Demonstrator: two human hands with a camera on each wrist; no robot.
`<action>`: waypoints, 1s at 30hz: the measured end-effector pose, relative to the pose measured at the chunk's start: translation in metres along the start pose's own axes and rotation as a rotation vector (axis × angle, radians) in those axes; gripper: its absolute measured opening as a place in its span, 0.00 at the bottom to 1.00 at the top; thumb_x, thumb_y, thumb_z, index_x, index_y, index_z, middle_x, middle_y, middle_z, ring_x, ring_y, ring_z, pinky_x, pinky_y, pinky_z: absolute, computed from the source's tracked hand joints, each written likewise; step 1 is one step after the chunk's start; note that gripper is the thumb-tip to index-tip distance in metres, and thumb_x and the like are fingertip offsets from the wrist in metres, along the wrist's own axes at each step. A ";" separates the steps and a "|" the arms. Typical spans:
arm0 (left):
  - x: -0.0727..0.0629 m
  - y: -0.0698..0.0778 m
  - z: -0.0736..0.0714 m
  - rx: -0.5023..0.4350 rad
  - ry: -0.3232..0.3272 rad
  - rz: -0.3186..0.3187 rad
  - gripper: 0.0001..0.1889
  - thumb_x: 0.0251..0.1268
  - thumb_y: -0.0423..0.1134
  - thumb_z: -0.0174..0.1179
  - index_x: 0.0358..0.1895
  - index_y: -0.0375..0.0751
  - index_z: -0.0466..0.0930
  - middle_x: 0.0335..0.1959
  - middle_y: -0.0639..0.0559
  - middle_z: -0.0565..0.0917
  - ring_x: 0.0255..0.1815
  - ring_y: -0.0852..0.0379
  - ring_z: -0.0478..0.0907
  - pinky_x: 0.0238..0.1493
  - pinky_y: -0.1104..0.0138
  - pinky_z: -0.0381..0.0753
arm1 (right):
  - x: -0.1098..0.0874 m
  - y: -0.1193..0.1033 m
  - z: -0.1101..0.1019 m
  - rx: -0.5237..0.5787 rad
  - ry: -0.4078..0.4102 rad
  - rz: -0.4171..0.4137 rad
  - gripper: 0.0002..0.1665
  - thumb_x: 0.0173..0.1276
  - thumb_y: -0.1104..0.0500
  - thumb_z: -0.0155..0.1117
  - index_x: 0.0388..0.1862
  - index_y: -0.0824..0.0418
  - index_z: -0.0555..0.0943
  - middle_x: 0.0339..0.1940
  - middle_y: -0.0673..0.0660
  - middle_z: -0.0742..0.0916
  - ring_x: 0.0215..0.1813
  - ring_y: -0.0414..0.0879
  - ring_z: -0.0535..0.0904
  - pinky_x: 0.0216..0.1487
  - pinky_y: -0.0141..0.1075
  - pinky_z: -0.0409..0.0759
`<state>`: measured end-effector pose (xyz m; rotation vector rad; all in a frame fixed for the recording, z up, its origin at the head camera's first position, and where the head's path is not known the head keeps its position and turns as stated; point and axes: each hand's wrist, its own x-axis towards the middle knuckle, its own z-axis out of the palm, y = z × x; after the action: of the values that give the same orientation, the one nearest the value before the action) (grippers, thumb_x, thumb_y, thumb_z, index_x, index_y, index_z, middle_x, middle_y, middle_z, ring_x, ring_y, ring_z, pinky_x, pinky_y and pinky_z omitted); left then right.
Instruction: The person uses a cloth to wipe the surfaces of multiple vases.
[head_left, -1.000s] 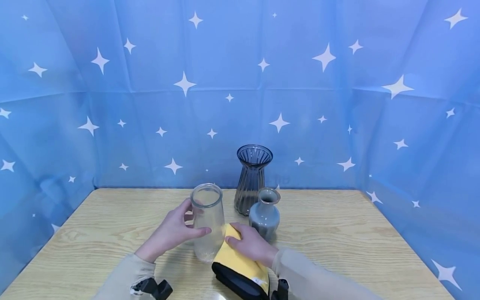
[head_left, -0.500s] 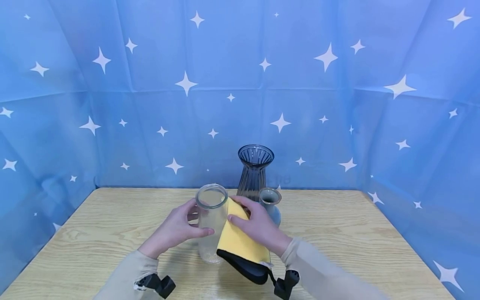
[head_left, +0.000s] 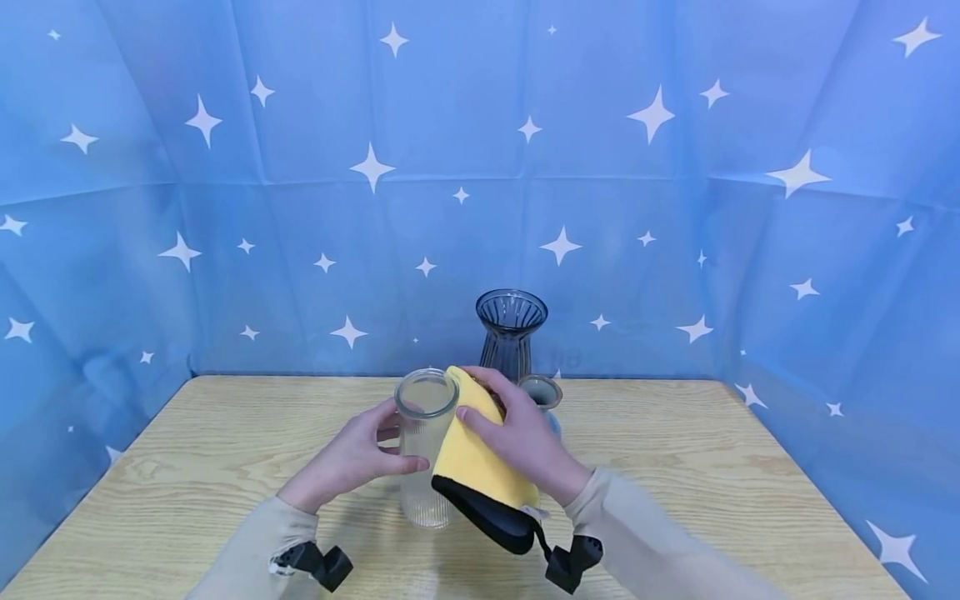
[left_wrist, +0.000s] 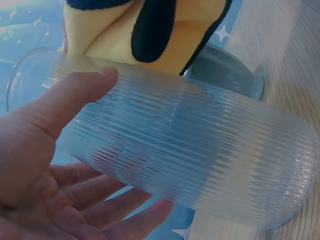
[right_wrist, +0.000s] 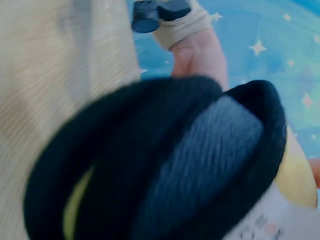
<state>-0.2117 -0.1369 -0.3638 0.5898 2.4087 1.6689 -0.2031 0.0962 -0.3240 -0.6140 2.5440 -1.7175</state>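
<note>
My left hand (head_left: 352, 458) grips a clear ribbed glass vase (head_left: 423, 496), which stands upright on the table. In the left wrist view, the thumb lies on the near wall of the glass vase (left_wrist: 200, 145) and the fingers curl round its other side. My right hand (head_left: 525, 437) holds a folded yellow cloth (head_left: 483, 467) with black edging against the vase's right side, close to the rim. The dark edging of the cloth (right_wrist: 200, 165) fills most of the right wrist view and hides the right fingers there.
Behind the right hand stand a tall smoky glass vase (head_left: 512, 325) and a small grey-blue vase (head_left: 542, 390), both partly hidden. The wood-grain table (head_left: 712, 483) ends at a blue star-patterned curtain (head_left: 450, 225), which also hangs at both sides.
My right hand has moved the cloth up along the vase's right side, from low down to near the rim. The glass vase and left hand have shifted slightly to the right.
</note>
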 end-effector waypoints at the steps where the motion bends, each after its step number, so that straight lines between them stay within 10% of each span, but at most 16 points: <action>1: 0.000 0.000 -0.001 -0.001 -0.010 0.004 0.38 0.52 0.39 0.73 0.67 0.41 0.66 0.60 0.38 0.75 0.63 0.35 0.69 0.56 0.51 0.77 | -0.001 0.001 0.000 -0.016 -0.005 -0.009 0.29 0.70 0.56 0.62 0.69 0.48 0.69 0.56 0.54 0.79 0.39 0.46 0.79 0.36 0.40 0.81; 14: 0.000 -0.003 -0.005 -0.025 -0.079 0.014 0.33 0.57 0.38 0.71 0.65 0.38 0.68 0.61 0.39 0.74 0.64 0.37 0.68 0.58 0.49 0.75 | -0.007 0.027 0.008 -0.151 -0.141 -0.014 0.26 0.75 0.53 0.53 0.69 0.55 0.66 0.30 0.53 0.80 0.24 0.44 0.77 0.27 0.38 0.79; 24: 0.000 -0.009 -0.011 -0.071 -0.134 0.021 0.33 0.59 0.37 0.69 0.67 0.36 0.65 0.62 0.39 0.72 0.66 0.37 0.65 0.62 0.46 0.69 | -0.011 0.052 0.019 -0.245 -0.222 0.001 0.27 0.74 0.56 0.52 0.67 0.68 0.68 0.53 0.63 0.78 0.53 0.55 0.75 0.53 0.48 0.75; 30: 0.000 -0.012 -0.013 -0.100 -0.158 0.015 0.34 0.60 0.37 0.68 0.68 0.37 0.64 0.63 0.38 0.71 0.67 0.37 0.63 0.63 0.46 0.68 | -0.006 0.057 0.021 -0.245 -0.322 0.088 0.23 0.73 0.58 0.55 0.62 0.68 0.72 0.44 0.56 0.82 0.43 0.47 0.78 0.47 0.43 0.77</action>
<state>-0.2185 -0.1518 -0.3701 0.6974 2.2031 1.6692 -0.2108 0.0982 -0.3849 -0.7088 2.5190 -1.1767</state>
